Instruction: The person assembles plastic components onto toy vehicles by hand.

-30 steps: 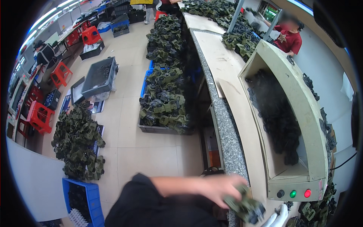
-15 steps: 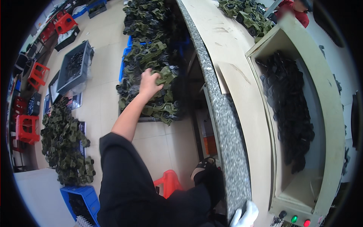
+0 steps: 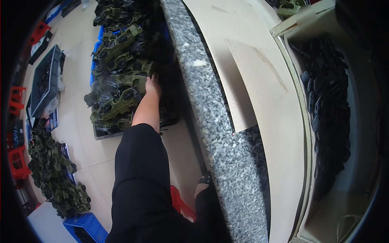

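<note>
The olive toy truck (image 3: 139, 83) is at the right side of a big heap of toy trucks (image 3: 117, 52) in a dark grey crate (image 3: 107, 137), just left of the tabletop (image 3: 206, 117). Left hand (image 3: 152, 86) is right on it, fingers (image 3: 154, 78) against the truck's end, but from where I'm standing I honestly can't tell if they're clamped or just resting. The tabletop's got a speckled stone edge. Farther right, a pale box (image 3: 306, 162) holds black parts (image 3: 330, 121). Far left, there's another heap (image 3: 52, 166) with a blue crate (image 3: 87, 227) at its near end.
</note>
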Action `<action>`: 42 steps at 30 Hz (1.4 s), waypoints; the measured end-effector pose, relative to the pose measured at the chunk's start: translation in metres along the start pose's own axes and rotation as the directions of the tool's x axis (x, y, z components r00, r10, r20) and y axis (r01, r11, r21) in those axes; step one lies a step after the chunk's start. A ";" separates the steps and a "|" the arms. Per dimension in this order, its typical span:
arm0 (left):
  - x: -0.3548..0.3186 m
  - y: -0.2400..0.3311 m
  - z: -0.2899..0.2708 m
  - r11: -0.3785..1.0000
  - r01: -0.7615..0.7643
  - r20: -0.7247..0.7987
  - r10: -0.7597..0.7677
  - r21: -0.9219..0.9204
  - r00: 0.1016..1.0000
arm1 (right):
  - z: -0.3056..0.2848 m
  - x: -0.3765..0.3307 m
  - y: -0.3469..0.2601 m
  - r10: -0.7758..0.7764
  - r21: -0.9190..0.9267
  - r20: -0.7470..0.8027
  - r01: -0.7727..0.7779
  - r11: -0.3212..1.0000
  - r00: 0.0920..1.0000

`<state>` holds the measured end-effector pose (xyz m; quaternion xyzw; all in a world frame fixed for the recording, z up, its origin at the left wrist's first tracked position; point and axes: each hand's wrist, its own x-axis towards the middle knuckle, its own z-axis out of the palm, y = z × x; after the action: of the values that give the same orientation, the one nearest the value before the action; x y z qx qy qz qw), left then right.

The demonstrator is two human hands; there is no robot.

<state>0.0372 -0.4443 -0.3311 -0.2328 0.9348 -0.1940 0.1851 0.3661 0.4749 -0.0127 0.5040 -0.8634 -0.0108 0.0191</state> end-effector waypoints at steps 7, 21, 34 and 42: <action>-0.037 -0.006 -0.035 0.930 -0.189 -0.483 0.014 -0.315 0.876 | -0.088 0.313 -0.074 0.588 0.025 0.268 -0.616 0.787 0.763; -0.344 0.016 -0.428 -0.299 -0.816 -0.849 0.367 -0.494 0.379 | -0.113 0.369 -0.095 0.554 0.247 -0.206 -0.504 0.827 0.807; -0.309 0.254 -0.510 0.466 -0.757 -0.677 0.370 -0.458 0.636 | -0.119 0.252 -0.081 0.635 0.474 -0.445 -0.436 0.765 0.631; -0.263 0.268 -0.486 0.303 -0.887 -0.855 0.283 -0.349 0.434 | -0.172 -0.017 0.096 0.814 0.052 -0.565 -0.979 0.196 0.133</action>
<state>-0.0553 0.0419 0.0318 0.1937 0.9224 0.2562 -0.2143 0.2984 0.5368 0.1621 -0.1585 -0.9350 -0.0186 0.3168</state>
